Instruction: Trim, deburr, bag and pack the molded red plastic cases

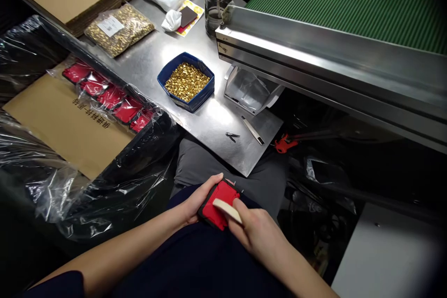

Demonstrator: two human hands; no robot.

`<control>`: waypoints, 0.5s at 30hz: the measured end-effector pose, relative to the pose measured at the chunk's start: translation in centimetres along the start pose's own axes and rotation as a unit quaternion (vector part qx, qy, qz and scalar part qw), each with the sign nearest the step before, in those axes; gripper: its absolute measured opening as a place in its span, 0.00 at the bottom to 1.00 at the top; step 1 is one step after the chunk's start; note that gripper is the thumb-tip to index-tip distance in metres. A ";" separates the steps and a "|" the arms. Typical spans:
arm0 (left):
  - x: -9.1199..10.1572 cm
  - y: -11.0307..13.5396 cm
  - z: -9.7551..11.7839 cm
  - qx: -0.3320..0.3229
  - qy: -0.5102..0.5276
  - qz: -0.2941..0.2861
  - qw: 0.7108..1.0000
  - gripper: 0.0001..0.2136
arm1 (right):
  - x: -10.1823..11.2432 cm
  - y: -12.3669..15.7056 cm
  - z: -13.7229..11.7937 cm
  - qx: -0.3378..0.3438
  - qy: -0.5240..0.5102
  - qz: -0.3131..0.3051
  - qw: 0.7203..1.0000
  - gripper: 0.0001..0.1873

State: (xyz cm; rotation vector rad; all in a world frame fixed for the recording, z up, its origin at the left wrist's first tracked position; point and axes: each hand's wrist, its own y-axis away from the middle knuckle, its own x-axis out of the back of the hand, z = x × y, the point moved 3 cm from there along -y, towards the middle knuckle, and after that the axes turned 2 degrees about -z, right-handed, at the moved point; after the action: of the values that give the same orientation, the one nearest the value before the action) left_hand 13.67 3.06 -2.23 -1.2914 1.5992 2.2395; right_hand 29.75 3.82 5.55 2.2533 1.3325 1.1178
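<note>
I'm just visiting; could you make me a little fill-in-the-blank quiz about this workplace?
The pale stick is in the hand on the person's ____ side.
The other hand holds a black-edged part whose face is coloured ____.
The tray of gold-coloured pieces is coloured ____.
The ribbed belt is coloured ____.

Missing words: right; red; blue; green.

On the tabletop (146, 65), a tray (198, 104) holds small parts (186, 81); behind it lie a bag (131, 30), left, and a bottle (213, 18), right. Right of the tray are a bin (274, 95), knife (252, 129) and nippers (232, 136). Left of the tabletop, a box (66, 125) contains wrapped pieces (111, 96); before it, a case (225, 191) rests in the left hand (196, 205).
</note>
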 end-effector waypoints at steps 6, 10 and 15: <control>0.1 -0.1 -0.1 0.007 -0.004 0.008 1.000 0.24 | -0.5 -0.1 0.1 -0.016 0.015 0.007 1.000 0.09; 0.2 0.0 -0.2 0.013 0.000 0.019 1.000 0.23 | -0.1 -0.3 0.0 -0.037 0.025 0.031 0.999 0.10; 0.0 0.3 -0.1 0.012 -0.003 0.029 0.999 0.23 | 0.1 0.0 -0.2 -0.026 0.013 -0.001 1.000 0.11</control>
State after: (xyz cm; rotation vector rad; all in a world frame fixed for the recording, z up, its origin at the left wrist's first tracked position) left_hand 13.57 2.89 -1.99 -1.2460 1.6771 2.2491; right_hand 29.64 3.94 5.69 2.2076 1.2996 1.1711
